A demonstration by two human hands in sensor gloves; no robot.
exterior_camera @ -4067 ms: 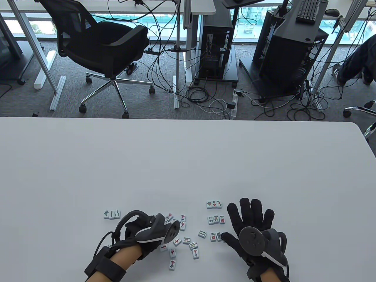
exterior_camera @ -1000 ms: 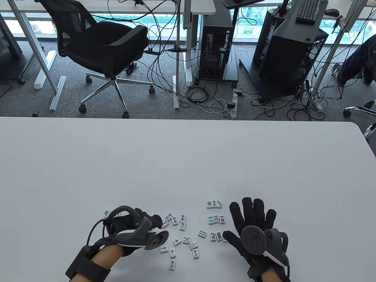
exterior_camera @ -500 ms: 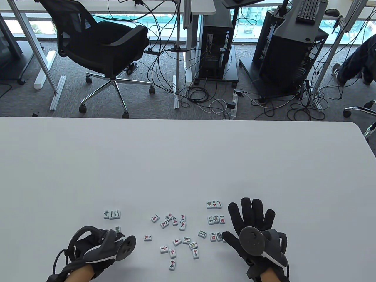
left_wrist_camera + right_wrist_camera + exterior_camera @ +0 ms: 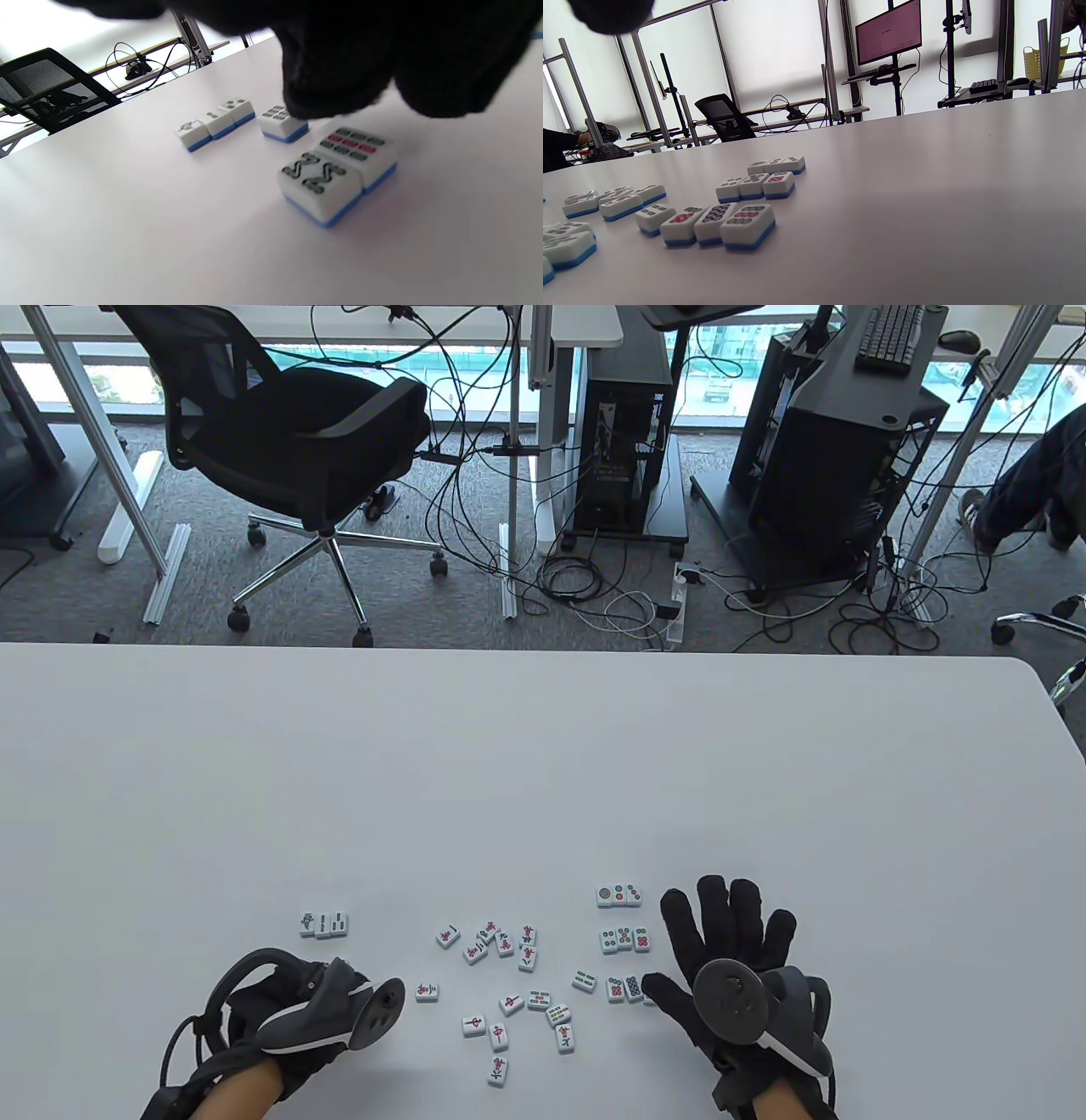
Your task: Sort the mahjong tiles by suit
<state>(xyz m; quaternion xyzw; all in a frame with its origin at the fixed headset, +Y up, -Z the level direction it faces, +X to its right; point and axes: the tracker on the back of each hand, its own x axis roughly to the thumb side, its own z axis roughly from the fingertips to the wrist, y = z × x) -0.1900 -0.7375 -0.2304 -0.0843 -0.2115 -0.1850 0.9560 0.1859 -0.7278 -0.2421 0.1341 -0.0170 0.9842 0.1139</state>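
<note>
The right hand [image 4: 736, 963] is lying flat on the tabletop [image 4: 543, 780] with its fingers [image 4: 711, 899] spread, holding nothing, just right of three short rows of circle tiles [image 4: 625, 938]. The left hand [image 4: 297, 1010] is hovering near the bottom left; in the left wrist view its fingers [image 4: 335, 80] are hanging over a pair of bamboo tiles [image 4: 339, 173], and whether they are touching any tile I cannot tell. A row of three bamboo tiles [image 4: 323, 924] is sitting beyond it, and loose character tiles [image 4: 501, 976] are lying scattered between the hands.
</note>
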